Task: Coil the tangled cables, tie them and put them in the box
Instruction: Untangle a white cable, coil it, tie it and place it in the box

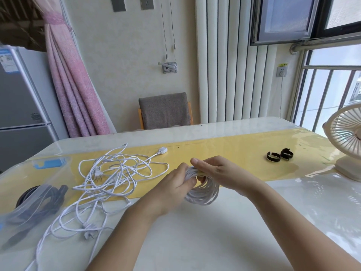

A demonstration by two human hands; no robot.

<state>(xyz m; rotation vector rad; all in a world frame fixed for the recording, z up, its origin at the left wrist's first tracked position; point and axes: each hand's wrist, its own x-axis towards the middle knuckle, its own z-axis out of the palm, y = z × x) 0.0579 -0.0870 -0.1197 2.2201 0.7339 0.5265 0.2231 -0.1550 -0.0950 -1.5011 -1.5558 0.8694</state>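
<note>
On the glossy white table (214,241) with its yellow runner under a clear cover, the job looks to be roughly at its middle. At nine o'clock from the hands stands the clear plastic box with a blue latch (17,182). It already has a coiled black cable (39,200) inside it, so one cable seems finished.

Between the box and the hands, at about ten o'clock, lies the loose tangle of thin white cables (113,177), its plugs and a socket end sticking out. It is neither coiled nor tied.

The bundle in work is the round coil of white cable (205,194), held just above the table at the centre. The left hand (175,184) and the right hand (216,169) both have hold of it at its top edge. I judge it fully wound, but I cannot tell whether a tie is on it yet. A sliver of yellow shows between the fingers, too small to name.

At two o'clock, well apart from the hands, two black curled strap ties (279,155) lie unused on the runner. So this coil is not yet in the box, and the tangle is still to be coiled, tied and boxed.

Both forearms reach in from six o'clock and meet over the coil. The left hand's fingers curl round the strands from the nine o'clock side, thumb on top. The right hand comes from three o'clock, its thumb laid flat over the strands and its fingers hooked through the coil's opening, pinching the same spot.
</note>
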